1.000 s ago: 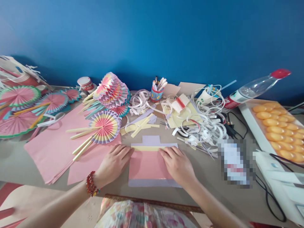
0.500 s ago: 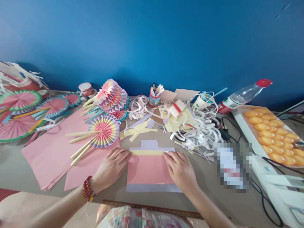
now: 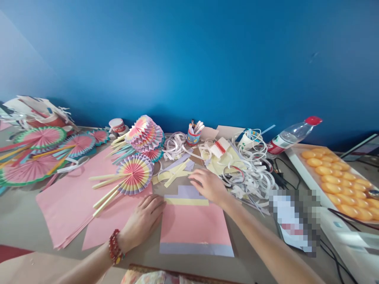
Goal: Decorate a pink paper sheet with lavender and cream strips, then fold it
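A pink sheet of paper [image 3: 192,225] lies flat in front of me, with a yellow strip [image 3: 185,201] and a lilac band across its far side. Along its near edge runs another lilac band [image 3: 195,248]. A lilac paper piece [image 3: 188,191] sticks out past the far edge. My left hand [image 3: 146,215] lies palm down at the sheet's far left corner, fingertips on its edge. Raised over the far right corner, my right hand [image 3: 209,185] is empty, its fingers stretched toward the yellow paper strips [image 3: 174,173].
Pleated paper fans [image 3: 134,174] lie left on pink sheets [image 3: 68,205]. Behind stand a pen cup [image 3: 194,137] and white paper curls [image 3: 251,177]. Rightward are a tilted bottle [image 3: 291,136], a pixelated phone-like device [image 3: 293,225], cables and a box of yellow ovals [image 3: 331,177].
My right hand has lifted off the sheet's far right corner and moved up and left. My left hand stays at the left corner. The view has tilted slightly upward.
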Motion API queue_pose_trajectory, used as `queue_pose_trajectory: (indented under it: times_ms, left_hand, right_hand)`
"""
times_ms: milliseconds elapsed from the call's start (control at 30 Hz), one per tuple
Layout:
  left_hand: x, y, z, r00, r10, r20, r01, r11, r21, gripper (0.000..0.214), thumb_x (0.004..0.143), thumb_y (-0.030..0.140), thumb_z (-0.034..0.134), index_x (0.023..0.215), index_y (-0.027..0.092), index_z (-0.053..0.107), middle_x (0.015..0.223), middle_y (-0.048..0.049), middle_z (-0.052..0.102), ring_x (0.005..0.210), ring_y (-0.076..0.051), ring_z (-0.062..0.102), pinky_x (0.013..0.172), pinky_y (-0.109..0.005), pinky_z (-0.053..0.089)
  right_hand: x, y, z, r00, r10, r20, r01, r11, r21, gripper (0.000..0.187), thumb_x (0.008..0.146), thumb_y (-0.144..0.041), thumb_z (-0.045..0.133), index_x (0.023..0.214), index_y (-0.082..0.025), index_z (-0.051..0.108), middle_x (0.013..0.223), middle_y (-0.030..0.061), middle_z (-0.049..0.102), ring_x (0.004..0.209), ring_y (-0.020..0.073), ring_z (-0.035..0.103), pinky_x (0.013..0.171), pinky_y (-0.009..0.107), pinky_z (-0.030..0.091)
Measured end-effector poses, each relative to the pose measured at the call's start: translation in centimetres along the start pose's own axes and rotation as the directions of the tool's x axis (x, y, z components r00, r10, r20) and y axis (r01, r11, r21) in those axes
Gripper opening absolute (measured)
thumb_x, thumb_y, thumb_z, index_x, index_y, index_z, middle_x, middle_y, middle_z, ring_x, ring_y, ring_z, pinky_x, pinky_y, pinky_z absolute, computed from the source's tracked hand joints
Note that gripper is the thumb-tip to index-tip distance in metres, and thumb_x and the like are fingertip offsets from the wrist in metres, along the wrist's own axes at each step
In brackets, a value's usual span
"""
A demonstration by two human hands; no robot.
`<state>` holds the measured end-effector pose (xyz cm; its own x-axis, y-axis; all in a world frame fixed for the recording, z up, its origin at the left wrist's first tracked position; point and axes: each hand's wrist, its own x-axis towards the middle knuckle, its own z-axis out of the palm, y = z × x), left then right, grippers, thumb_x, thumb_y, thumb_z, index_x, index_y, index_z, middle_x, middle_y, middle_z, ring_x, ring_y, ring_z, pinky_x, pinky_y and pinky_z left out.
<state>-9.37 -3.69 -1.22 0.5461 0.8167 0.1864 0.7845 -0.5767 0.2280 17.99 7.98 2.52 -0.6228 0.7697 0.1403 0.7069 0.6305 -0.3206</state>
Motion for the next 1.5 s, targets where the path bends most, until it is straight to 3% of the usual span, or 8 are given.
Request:
queue_pose_trajectory:
  times_ms: [200, 467, 667, 900, 1033, 1200, 1333, 1500]
  left_hand:
    - [0.0, 0.0, 0.1, 1.0, -0.004, -0.015, 0.003, 0.999, -0.042, 0.028, 0.097, 0.015, 0.045, 0.123, 0.017, 0.056, 0.124, -0.0106, 0.057, 0.117, -0.026, 0.05, 0.101, -0.044, 0.047]
    - [0.2, 0.0, 0.2, 1.0, -0.024, -0.007, 0.024, 0.998, -0.053, 0.027, 0.098, 0.017, 0.042, 0.12, 0.017, 0.057, 0.124, -0.0115, 0.056, 0.117, -0.027, 0.05, 0.1, -0.046, 0.047]
    - [0.3, 0.3, 0.0, 0.999, -0.032, -0.003, 0.032, 0.999, -0.005, 0.032, 0.097, 0.015, 0.043, 0.125, 0.017, 0.056, 0.128, -0.0112, 0.056, 0.12, -0.026, 0.048, 0.103, -0.046, 0.045]
    - [0.0, -0.1, 0.7, 0.999, -0.045, -0.008, 0.045, 0.999, 0.028, 0.038, 0.094, 0.014, 0.043, 0.13, 0.02, 0.054, 0.137, -0.011, 0.051, 0.125, -0.029, 0.046, 0.105, -0.05, 0.044]
    - [0.4, -0.1, -0.8, 0.994, -0.096, -0.062, 0.085, 0.984, -0.155, 0.037, 0.096, 0.022, 0.047, 0.133, 0.022, 0.051, 0.136, -0.0113, 0.052, 0.126, -0.028, 0.047, 0.105, -0.046, 0.044]
    - [2.4, 0.8, -3.1, 0.973, -0.227, -0.047, 0.167, 0.826, -0.538, 0.027, 0.098, 0.031, 0.049, 0.123, 0.022, 0.056, 0.124, -0.0104, 0.06, 0.111, -0.022, 0.059, 0.092, -0.033, 0.052]
    - [4.3, 1.6, -3.6, 0.962, -0.27, 0.032, 0.224, 0.719, -0.658, 0.019, 0.094, 0.034, 0.055, 0.105, 0.019, 0.061, 0.095, -0.005, 0.066, 0.085, -0.016, 0.062, 0.076, -0.026, 0.051]
    - [5.2, 2.0, -4.2, 0.966, -0.233, 0.112, 0.249, 0.726, -0.641, 0.016, 0.091, 0.029, 0.056, 0.082, 0.017, 0.061, 0.081, -0.0023, 0.064, 0.077, -0.014, 0.059, 0.066, -0.021, 0.047]
  right_hand:
    - [6.6, 0.4, 2.5, 0.986, -0.144, 0.082, 0.148, 0.988, -0.048, 0.023, 0.087, -0.013, 0.059, 0.107, -0.017, 0.068, 0.11, 0.0088, 0.067, 0.107, 0.0229, 0.054, 0.094, 0.035, 0.042]
    - [7.4, 1.1, 1.9, 0.988, -0.129, 0.087, 0.134, 0.99, -0.052, 0.009, 0.083, -0.013, 0.061, 0.08, -0.019, 0.067, 0.093, 0.0052, 0.066, 0.094, 0.0194, 0.056, 0.083, 0.029, 0.041]
    - [7.7, 2.1, -1.8, 0.993, 0.097, -0.069, -0.1, 0.994, -0.045, 0.015, 0.094, -0.021, 0.048, 0.096, -0.021, 0.063, 0.092, 0.0025, 0.069, 0.082, 0.0154, 0.06, 0.07, 0.023, 0.039]
    - [5.1, 0.8, -5.7, 0.922, 0.315, -0.225, -0.344, 0.934, -0.1, 0.023, 0.092, -0.017, 0.045, 0.081, -0.018, 0.065, 0.082, 0.0103, 0.068, 0.078, 0.0209, 0.059, 0.064, 0.029, 0.034]
    - [0.9, -0.4, -5.7, 0.95, 0.311, -0.022, -0.301, 0.933, 0.198, 0.018, 0.092, -0.035, 0.053, 0.085, -0.023, 0.066, 0.07, -0.0014, 0.067, 0.061, 0.0134, 0.057, 0.055, 0.023, 0.035]
    - [-4.3, -1.9, -2.7, 0.891, 0.271, 0.365, -0.447, 0.668, 0.595, 0.028, 0.088, -0.047, 0.057, 0.082, -0.02, 0.066, 0.062, -0.0043, 0.058, 0.056, 0.0103, 0.051, 0.054, 0.021, 0.034]
    - [-6.2, -2.9, -1.3, 0.862, 0.276, 0.425, -0.502, 0.588, 0.635, 0.032, 0.087, -0.05, 0.06, 0.079, -0.019, 0.064, 0.062, -0.005, 0.053, 0.057, 0.0092, 0.047, 0.054, 0.02, 0.032]
    - [-7.2, -3.5, -1.2, 0.857, 0.262, 0.443, -0.507, 0.58, 0.638, 0.035, 0.087, -0.053, 0.059, 0.08, -0.019, 0.065, 0.059, -0.0057, 0.047, 0.055, 0.009, 0.041, 0.051, 0.021, 0.028]
